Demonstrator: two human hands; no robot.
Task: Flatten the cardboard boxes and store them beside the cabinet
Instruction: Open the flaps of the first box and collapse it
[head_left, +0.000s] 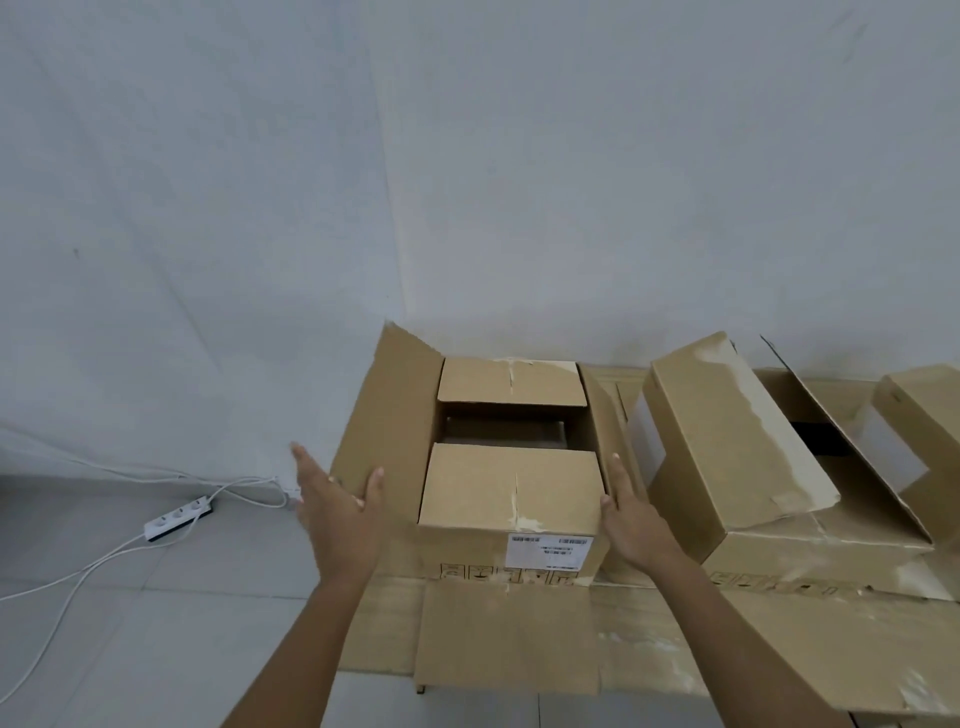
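A brown cardboard box (511, 499) with a white label stands upright in front of me, its two short top flaps folded in and its long left flap raised. My left hand (337, 512) is spread, fingers straight, at the box's left flap. At the box's right front corner, my right hand (631, 512) lies with straight fingers against the side. A second box (737, 447) lies tilted to the right. At the far right edge sits a third box (919, 415), partly cut off.
Flattened cardboard sheets (519, 644) lie on the grey tiled floor under and in front of the boxes. A white power strip (176, 519) with white cables lies on the floor to the left. A plain white wall stands behind everything.
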